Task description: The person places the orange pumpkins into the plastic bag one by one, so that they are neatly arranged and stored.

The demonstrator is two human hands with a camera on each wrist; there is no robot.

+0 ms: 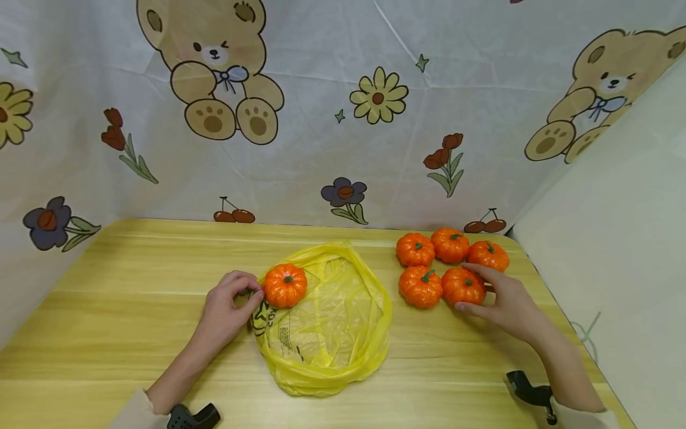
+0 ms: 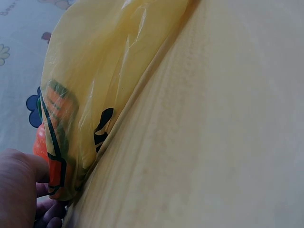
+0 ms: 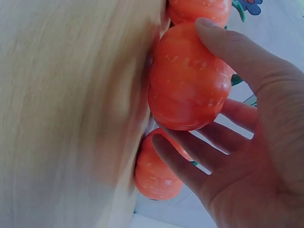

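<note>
A yellow plastic bag (image 1: 343, 322) lies spread on the table with its mouth up. One small orange pumpkin (image 1: 286, 286) sits in it by the left rim, showing through the film in the left wrist view. My left hand (image 1: 230, 304) pinches the bag's left edge beside that pumpkin, with dark print near the fingers. On the right, my right hand (image 1: 506, 301) holds another small pumpkin (image 3: 190, 78), thumb on the near side and fingers round the far side. This pumpkin appears to rest on the table, among several like it.
Beside the held pumpkin stand other pumpkins (image 1: 420, 287), with more in a row (image 1: 450, 245) behind. The wooden table (image 1: 134, 286) meets a printed cloth (image 1: 300, 161) at the back and a white wall (image 1: 616, 238) on the right.
</note>
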